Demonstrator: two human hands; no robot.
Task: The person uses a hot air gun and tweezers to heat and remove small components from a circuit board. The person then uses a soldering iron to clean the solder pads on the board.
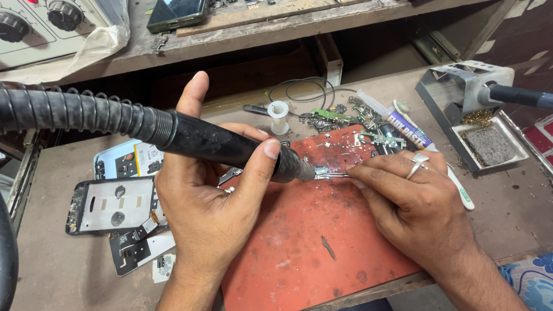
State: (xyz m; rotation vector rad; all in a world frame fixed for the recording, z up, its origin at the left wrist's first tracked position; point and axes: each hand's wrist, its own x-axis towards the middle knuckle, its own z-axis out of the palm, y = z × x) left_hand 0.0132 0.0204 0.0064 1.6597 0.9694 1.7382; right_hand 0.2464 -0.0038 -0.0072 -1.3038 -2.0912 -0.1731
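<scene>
Below, a worn grey-brown surface (52, 270) is carrying the clutter of a cramped repair corner, and a scuffed red mat (311, 247) is lying across its middle, speckled with solder bits and scorch marks. Behind it a raised wooden shelf (276, 29) is holding a dark phone (175, 12) and a pale control unit with two black knobs (34, 23), partly wrapped in plastic. At the left, an opened phone frame (112, 204) is lying among loose back covers. Small green circuit boards (345, 118) are scattering along the mat's far edge beside a white solder spool (279, 115) and a tube of flux paste (403, 126). At the right, a grey metal iron stand (472, 109) is sitting with a grey sponge (489, 144) in its tray and a handle resting in its holder.

The left hand (213, 196) is wrapping around a black hot-air handpiece (230, 147), thumb and fingers closing firmly on its barrel while the forefinger is pointing upward. The tool is matte black and scuffed, with a ribbed hose (75, 112) trailing off left and a silvery nozzle (322, 171) hovering low over the mat. The right hand (412, 196), wearing a silver ring (417, 164), is pinching thin metal tweezers (340, 174) whose tips are meeting the nozzle just above the mat.
</scene>
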